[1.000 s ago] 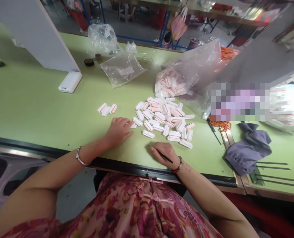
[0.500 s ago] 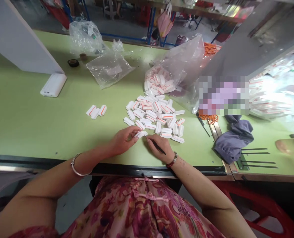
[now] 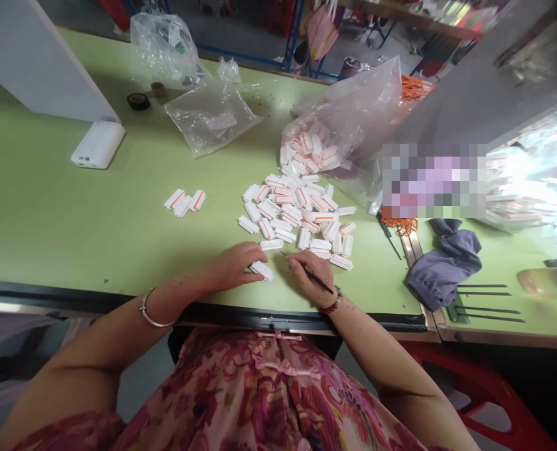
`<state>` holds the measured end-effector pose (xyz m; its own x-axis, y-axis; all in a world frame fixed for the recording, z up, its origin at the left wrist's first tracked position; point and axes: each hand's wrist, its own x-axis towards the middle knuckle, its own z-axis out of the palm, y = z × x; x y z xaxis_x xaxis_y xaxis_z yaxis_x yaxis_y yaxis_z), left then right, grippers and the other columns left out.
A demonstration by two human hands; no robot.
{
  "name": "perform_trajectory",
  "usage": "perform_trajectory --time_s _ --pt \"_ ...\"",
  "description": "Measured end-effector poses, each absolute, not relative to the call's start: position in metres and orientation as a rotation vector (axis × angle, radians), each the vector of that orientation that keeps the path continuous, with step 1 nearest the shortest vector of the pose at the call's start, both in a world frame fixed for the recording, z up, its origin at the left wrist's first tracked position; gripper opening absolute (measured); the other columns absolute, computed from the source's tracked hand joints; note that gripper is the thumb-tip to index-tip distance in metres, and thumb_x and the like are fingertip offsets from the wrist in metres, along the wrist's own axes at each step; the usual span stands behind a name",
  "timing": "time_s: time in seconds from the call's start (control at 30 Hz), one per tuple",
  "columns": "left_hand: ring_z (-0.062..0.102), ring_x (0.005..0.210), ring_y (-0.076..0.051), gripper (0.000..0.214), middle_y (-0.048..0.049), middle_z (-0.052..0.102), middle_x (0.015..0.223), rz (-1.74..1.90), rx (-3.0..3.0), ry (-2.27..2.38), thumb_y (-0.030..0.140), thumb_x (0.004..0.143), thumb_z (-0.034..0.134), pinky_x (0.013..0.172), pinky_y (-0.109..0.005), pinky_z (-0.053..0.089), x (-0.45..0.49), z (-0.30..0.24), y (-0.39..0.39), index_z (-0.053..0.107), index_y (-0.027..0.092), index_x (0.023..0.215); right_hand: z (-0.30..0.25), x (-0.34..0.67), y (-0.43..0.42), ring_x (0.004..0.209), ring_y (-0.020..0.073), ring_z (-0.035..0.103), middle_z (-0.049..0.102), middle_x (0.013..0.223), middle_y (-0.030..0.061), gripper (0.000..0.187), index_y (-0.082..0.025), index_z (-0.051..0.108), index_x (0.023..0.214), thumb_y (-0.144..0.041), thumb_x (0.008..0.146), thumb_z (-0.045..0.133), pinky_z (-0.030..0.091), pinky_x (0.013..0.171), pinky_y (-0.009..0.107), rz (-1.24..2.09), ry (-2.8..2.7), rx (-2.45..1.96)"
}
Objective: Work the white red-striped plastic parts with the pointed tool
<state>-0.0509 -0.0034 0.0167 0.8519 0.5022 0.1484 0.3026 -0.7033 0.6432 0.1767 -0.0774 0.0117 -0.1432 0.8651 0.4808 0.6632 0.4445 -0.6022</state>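
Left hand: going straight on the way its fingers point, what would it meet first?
The white, orange-striped plastic piece lying at the fingertips of the left hand, which seem to touch it already, though depth is hard to judge here.

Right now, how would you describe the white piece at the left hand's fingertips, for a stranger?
On the green workbench, find the heap of orange-striped white pieces. Near its front edge rests the person's left hand. This piece lies alone at those fingertips, outside the heap.

matt white plastic pieces (image 3: 262, 270), glossy plastic bag (image 3: 211, 119)
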Motion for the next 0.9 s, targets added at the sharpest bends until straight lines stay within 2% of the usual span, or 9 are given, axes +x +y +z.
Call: perform_trajectory --time_s 0.1,0.2,0.37,0.5,0.9 --pt "0.055 0.092 -0.018 0.016 -0.0073 0.060 0.097 0.348 2.526 0.535 0.030 0.091 0.057 0.081 -0.029 0.045 -0.0509 0.0157 -0.0025 0.064 0.017 0.099 0.0134 0.1755 -0.0795 0.065 0.0135 0.065 0.070 0.073 0.0023 0.021 -0.021 0.066 0.090 -0.028 0.096 0.047 0.051 0.061 0.025 0.323 -1.943 -1.203" --pt "0.055 0.087 -0.018 0.023 -0.0074 0.059 0.095 0.329 2.601 0.644 0.034 0.094 0.051 0.077 -0.028 0.044 -0.0489 0.0153 -0.0052 0.065 0.016 0.096 0.0165 0.1744 -0.0803 0.067 0.0128 0.066 0.071 0.075 0.0034 0.022 -0.020 0.065 0.093 -0.027 0.098 0.045 0.052 0.062 0.024 0.381 -2.001 -1.095" --pt "0.055 0.086 -0.019 0.030 -0.0083 0.060 0.094 0.361 2.668 0.741 0.035 0.098 0.043 0.077 -0.030 0.045 -0.0467 0.0144 -0.0082 0.062 0.014 0.109 0.0169 0.1720 -0.0795 0.072 0.0132 0.067 0.072 0.081 0.0057 0.017 -0.018 0.063 0.098 -0.021 0.096 0.046 0.053 0.065 0.024 0.354 -2.083 -0.931" --pt "0.055 0.090 -0.020 0.029 -0.0094 0.060 0.097 0.365 2.757 0.728 0.032 0.099 0.040 0.080 -0.031 0.044 -0.0456 0.0115 -0.0072 0.062 0.014 0.103 0.0136 0.1706 -0.0783 0.076 0.0130 0.067 0.072 0.086 0.0058 0.015 -0.018 0.062 0.101 -0.020 0.096 0.048 0.053 0.068 0.024 0.396 -2.101 -1.009" --pt "0.055 0.084 -0.021 0.024 -0.0077 0.062 0.088 0.336 2.895 0.706 0.034 0.094 0.053 0.074 -0.032 0.041 -0.0454 0.0118 -0.0055 0.063 0.013 0.102 0.0150 0.1707 -0.0778 0.078 0.0124 0.067 0.071 0.088 0.0057 0.015 -0.018 0.061 0.104 -0.018 0.096 0.049 0.053 0.071 0.023 0.412 -2.093 -1.019"
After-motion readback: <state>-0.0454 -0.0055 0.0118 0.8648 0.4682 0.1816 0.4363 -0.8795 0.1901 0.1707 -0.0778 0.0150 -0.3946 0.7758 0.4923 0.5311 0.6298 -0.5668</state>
